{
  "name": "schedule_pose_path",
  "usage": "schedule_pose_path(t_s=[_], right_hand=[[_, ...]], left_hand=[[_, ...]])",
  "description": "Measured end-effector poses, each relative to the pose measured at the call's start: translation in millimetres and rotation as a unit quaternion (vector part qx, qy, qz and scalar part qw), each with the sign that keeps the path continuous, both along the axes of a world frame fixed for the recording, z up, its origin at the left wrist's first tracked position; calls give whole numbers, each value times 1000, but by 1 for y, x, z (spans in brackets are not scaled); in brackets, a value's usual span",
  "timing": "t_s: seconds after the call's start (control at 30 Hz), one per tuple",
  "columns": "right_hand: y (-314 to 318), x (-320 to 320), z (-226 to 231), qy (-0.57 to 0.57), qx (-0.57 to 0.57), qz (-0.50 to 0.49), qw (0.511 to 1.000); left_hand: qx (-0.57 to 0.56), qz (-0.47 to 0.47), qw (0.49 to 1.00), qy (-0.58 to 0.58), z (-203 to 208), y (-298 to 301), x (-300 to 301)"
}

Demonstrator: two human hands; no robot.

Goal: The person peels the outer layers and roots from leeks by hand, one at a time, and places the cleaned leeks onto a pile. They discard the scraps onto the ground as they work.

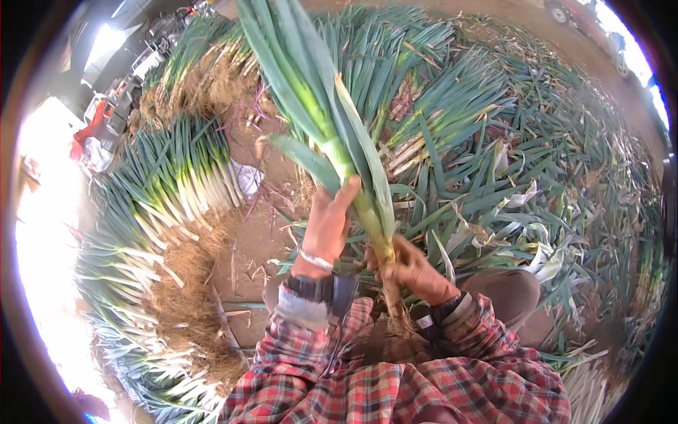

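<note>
A large green onion (311, 106) slants across the middle, its long leaves pointing up and away from me and its stringy roots (401, 324) hanging near my lap. My left hand (329, 226) is wrapped round its pale upper stem, thumb on top. Lower down, the fingers of my right hand (413, 268) close on the yellowish-brown lower stem. An outer leaf (367, 159) stands apart from the other leaves and runs down to my right hand. Whether its sheath is split from the stem there, I cannot tell.
Trimmed green onions (187, 169) lie in a curved row on my left, roots inward. Untrimmed bunches (452, 106) lie ahead. A heap of stripped leaves (565, 205) spreads on my right, with white stems (590, 389) at lower right. A vehicle (586, 25) stands far right.
</note>
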State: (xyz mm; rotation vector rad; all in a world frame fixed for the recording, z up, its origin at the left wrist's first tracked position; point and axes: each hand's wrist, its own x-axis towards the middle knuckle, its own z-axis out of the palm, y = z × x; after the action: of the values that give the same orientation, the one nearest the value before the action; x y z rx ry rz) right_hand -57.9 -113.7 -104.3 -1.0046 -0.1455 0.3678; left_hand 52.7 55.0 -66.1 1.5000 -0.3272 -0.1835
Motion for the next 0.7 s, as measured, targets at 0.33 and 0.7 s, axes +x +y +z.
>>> schedule_pose_path(t_s=[0.33,0.7], right_hand=[[3,25,78,-99,22,-127,987],[-23,31,51,-142,-216,-123,958]], left_hand=[[-170,26,974,145,41,-26,-60],[-59,53,990,118,0,-43,-54]])
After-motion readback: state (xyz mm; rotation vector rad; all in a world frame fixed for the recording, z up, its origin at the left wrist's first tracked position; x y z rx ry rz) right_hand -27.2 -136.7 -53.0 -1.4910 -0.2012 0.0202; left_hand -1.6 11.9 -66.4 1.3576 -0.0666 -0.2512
